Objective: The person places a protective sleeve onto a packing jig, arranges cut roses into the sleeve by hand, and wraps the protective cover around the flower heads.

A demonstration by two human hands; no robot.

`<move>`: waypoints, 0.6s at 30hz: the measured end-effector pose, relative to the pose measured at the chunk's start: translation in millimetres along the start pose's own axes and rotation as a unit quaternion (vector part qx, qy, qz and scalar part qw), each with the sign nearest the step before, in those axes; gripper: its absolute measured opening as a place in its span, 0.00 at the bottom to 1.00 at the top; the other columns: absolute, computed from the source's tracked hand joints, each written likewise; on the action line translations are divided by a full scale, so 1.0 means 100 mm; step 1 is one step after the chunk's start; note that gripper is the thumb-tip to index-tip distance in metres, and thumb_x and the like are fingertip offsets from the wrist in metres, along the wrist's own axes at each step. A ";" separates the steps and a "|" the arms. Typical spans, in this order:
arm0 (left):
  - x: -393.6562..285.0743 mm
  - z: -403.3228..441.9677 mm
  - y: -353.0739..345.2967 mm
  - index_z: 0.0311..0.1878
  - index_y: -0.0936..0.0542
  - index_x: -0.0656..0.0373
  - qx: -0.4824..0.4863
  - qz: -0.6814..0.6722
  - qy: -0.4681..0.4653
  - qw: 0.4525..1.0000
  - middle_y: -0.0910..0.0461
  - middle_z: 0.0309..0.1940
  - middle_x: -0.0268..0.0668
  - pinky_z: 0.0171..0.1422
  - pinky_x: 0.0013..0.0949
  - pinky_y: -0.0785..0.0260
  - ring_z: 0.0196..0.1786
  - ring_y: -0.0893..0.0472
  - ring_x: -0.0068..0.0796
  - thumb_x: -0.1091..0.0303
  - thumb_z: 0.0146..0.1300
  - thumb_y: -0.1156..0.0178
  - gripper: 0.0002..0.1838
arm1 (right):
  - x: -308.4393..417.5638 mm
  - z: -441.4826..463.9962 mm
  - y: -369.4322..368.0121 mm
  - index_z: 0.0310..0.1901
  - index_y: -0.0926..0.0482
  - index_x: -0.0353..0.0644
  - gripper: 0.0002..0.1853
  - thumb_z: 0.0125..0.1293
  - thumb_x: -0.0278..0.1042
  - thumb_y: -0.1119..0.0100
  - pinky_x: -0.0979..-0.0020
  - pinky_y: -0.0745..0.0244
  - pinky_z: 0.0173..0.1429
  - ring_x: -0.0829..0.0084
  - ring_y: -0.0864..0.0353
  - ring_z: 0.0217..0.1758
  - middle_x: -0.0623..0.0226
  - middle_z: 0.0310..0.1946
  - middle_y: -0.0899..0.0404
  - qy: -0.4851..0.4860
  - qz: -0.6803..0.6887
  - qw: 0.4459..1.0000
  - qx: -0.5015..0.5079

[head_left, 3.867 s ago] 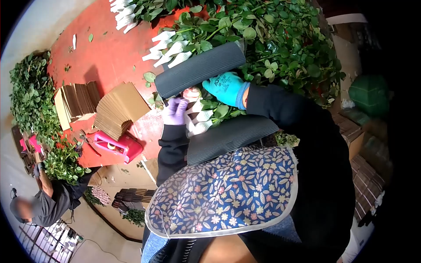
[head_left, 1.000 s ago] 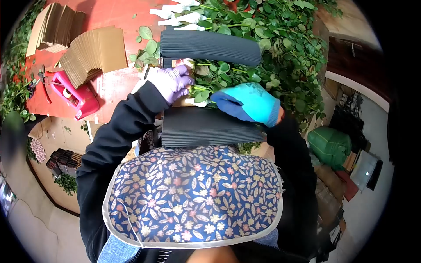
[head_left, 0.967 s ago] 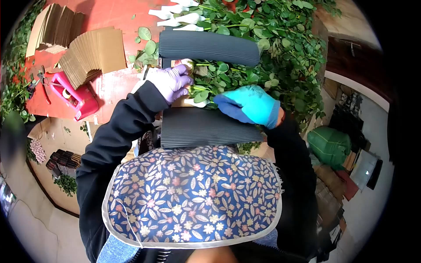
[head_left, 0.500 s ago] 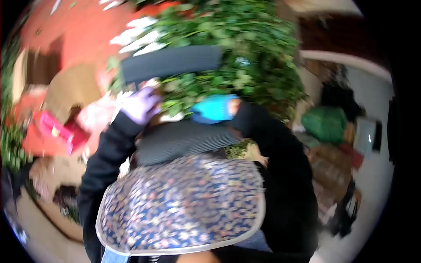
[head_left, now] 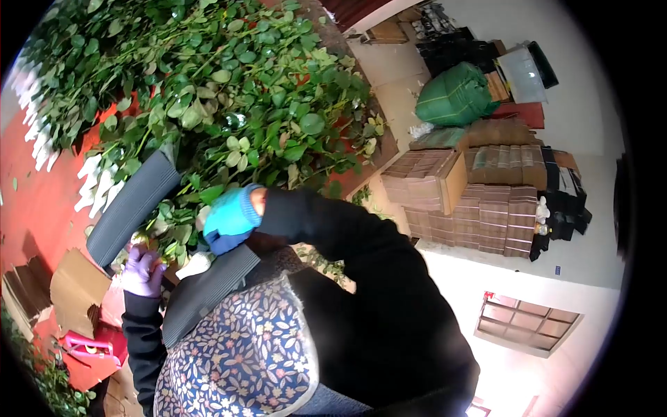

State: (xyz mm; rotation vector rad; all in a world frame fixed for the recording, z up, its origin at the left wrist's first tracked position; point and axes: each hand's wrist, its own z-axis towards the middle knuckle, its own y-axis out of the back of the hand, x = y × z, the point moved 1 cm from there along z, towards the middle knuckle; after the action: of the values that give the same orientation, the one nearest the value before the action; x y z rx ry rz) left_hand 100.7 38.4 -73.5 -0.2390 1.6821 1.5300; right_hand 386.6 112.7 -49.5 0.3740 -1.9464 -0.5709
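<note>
My left hand, in a purple glove, has its fingers bent at the lower end of a dark grey ribbed panel. A small yellowish-pink thing shows at its fingertips, too small to name. My right hand, in a teal and dark blue glove, is closed over leafy stems; its fingertips are hidden. Just below it, a white-tipped piece lies by a second dark ribbed panel, close to my floral apron.
Heaped leafy stems cover much of the red surface, several with white-covered ends. Cardboard pieces and a pink object lie at left. Stacked flat cardboard and a green sack stand at right.
My view has swung to the right, bringing the stacked cardboard and a window into sight. Both hands stay by the ribbed panels and stems.
</note>
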 end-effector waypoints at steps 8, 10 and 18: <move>0.11 -0.08 -0.08 0.46 0.20 0.57 -0.003 0.040 0.013 0.999 0.24 0.45 0.41 0.44 0.42 0.25 0.42 0.19 0.47 0.69 0.51 0.32 0.17 | 0.25 -0.44 0.23 0.29 0.21 0.40 0.14 0.62 0.43 0.39 0.59 0.28 0.40 0.57 0.23 0.36 0.60 0.34 0.23 -0.044 0.078 0.991 -0.100; 0.00 -0.03 0.01 0.46 0.20 0.57 0.011 0.023 0.031 0.999 0.24 0.44 0.41 0.44 0.43 0.26 0.42 0.20 0.48 0.69 0.52 0.32 0.16 | 0.38 -0.58 0.26 0.29 0.24 0.38 0.15 0.63 0.43 0.38 0.59 0.28 0.41 0.57 0.24 0.36 0.60 0.34 0.25 -0.062 0.127 0.983 -0.113; 0.10 -0.07 -0.09 0.45 0.20 0.58 -0.014 0.006 0.023 1.000 0.24 0.43 0.41 0.44 0.43 0.26 0.41 0.20 0.47 0.69 0.53 0.33 0.15 | 0.37 -0.98 -0.02 0.68 0.35 0.36 0.40 0.59 0.46 0.31 0.58 0.30 0.65 0.48 0.28 0.64 0.44 0.65 0.32 -0.050 0.017 0.986 -0.155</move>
State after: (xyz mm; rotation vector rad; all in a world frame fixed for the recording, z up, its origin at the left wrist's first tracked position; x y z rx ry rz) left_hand 96.8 33.9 -87.3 -0.2806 1.7024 1.5680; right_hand 459.8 70.9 12.9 0.1164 -1.9160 -0.8707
